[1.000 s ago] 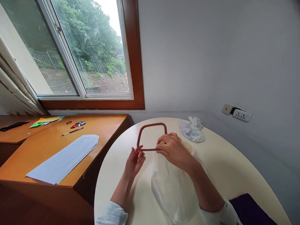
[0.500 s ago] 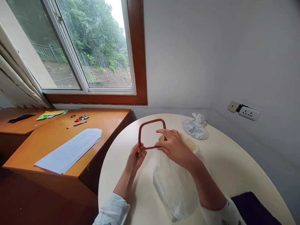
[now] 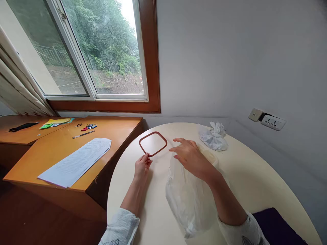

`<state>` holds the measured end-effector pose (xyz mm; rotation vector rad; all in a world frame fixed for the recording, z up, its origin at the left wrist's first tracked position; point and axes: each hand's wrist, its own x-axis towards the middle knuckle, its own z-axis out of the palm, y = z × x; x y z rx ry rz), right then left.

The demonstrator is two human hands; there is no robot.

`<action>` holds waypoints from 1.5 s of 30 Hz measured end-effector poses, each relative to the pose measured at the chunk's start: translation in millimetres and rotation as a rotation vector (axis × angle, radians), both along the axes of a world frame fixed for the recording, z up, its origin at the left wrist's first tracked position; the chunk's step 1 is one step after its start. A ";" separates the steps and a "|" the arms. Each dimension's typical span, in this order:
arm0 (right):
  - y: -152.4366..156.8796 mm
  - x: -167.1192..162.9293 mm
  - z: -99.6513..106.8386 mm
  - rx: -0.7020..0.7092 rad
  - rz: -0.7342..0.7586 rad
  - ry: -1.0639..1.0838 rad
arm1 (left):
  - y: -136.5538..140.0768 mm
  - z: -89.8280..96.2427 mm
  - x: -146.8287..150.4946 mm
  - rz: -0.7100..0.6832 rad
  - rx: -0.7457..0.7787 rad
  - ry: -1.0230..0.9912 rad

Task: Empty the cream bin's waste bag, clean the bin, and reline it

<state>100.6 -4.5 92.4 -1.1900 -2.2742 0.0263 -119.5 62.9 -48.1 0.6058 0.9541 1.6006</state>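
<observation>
A thin reddish-brown ring, a square with rounded corners (image 3: pixel 165 148), is pinched at its near corner by my left hand (image 3: pixel 143 166). It is held tilted above the pale round table (image 3: pixel 153 217). My right hand (image 3: pixel 192 159) is apart from the ring, with its fingers spread and nothing in them. Under that hand stands a cream container with a translucent white plastic bag (image 3: pixel 187 200) over it. Part of the container's rim (image 3: pixel 213 156) shows beyond my right hand; the rest is hidden by the hand and the bag.
A knotted white plastic bag (image 3: pixel 214 136) lies at the table's far side. Dark folded cloth (image 3: pixel 277 226) is at the right edge. On the wooden desk (image 3: pixel 122 131) to the left lie papers (image 3: pixel 76 163), a pen (image 3: pixel 83 134) and keys (image 3: pixel 89 127). A socket (image 3: pixel 273 121) is on the wall.
My right hand has let go of the ring and its fingers have spread. My left hand has moved the ring left and turned it flatter, away from the bagged container.
</observation>
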 end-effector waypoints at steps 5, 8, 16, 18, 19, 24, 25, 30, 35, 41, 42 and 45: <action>-0.2 0.4 0.0 -0.012 0.011 0.016 | 3.4 -8.3 0.1 0.000 -0.074 0.049; 0.2 0.6 -0.4 -0.010 0.017 0.014 | 3.8 -9.3 2.2 -0.008 -0.091 0.079; 0.9 0.2 -0.4 -0.004 0.027 0.008 | 2.7 -9.5 2.7 0.001 -0.093 0.115; 1.0 0.1 -0.7 -0.004 0.026 0.005 | 2.1 -9.2 2.8 0.002 -0.090 0.113; 1.1 0.0 -1.0 -0.001 0.025 0.004 | 1.8 -9.0 2.9 0.001 -0.087 0.110; 1.7 1.0 -0.7 0.055 0.036 0.054 | 0.2 -5.8 4.3 -0.024 -0.043 0.073; 1.5 2.0 0.2 0.074 0.037 0.078 | -0.1 -4.3 4.9 -0.035 -0.021 0.057; -0.7 10.6 7.6 0.138 -0.018 0.181 | -5.5 8.7 9.7 -0.143 0.116 -0.045; -0.7 14.4 9.8 0.122 -0.032 0.152 | -15.4 19.1 14.8 -0.284 0.166 -0.101; -0.9 10.4 7.3 0.149 0.046 0.056 | -19.6 21.1 16.8 -0.379 0.168 -0.108; -1.0 10.0 7.2 0.148 0.060 0.039 | -20.0 21.4 17.0 -0.394 0.168 -0.107; -1.5 9.5 7.1 0.135 0.086 0.032 | -21.5 22.8 16.9 -0.428 0.162 -0.108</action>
